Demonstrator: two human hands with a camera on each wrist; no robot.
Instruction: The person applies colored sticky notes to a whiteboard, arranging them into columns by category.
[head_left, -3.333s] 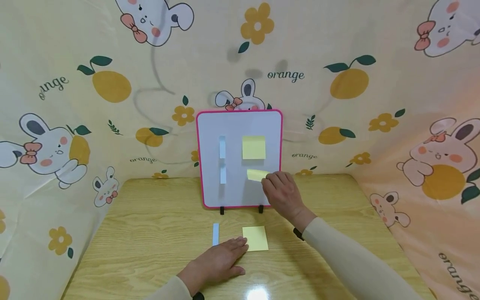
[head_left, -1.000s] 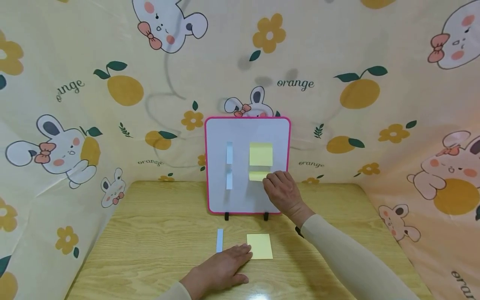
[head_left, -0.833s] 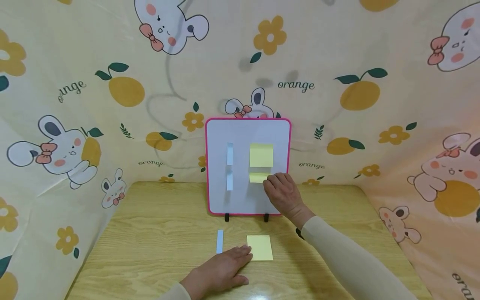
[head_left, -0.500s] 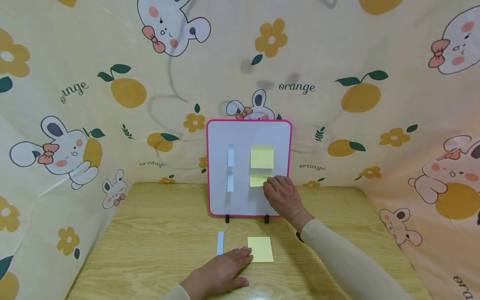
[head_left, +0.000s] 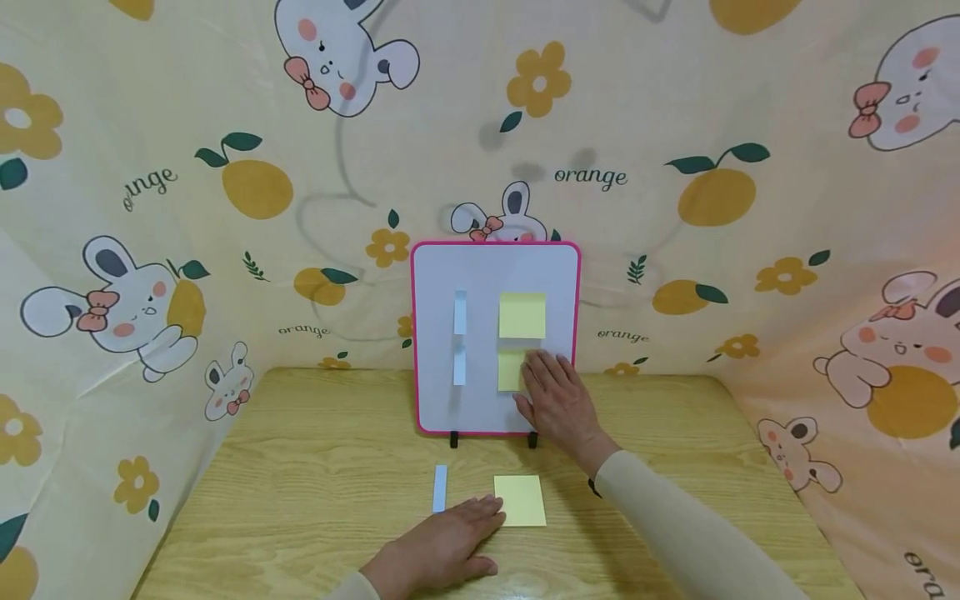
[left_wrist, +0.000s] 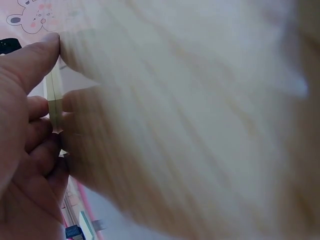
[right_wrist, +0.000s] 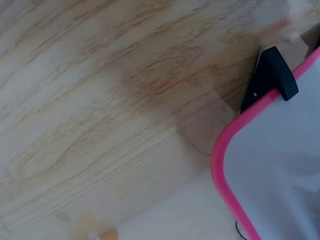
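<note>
A pink-rimmed whiteboard stands upright on the table. My right hand lies over the right part of the lower yellow sticky note on it, fingers fairly straight against the paper. Directly above is another yellow sticky note. To the left, an upper blue strip and a lower blue strip hang in line. On the tabletop my left hand rests flat, fingertips at the left edge of a square yellow sticky pad. Beyond its knuckles lies a narrow blue strip, its near end close to the hand.
Two black feet hold up the board; one black foot grips its lower rim in the right wrist view. Wood-grain tabletop surrounds everything. Behind and at both sides hangs a printed cloth with rabbits and oranges.
The right fingers have uncurled from their pinch and now lie over the lower yellow note, which was bent up and now hangs flatter against the board. The left hand stays put.
</note>
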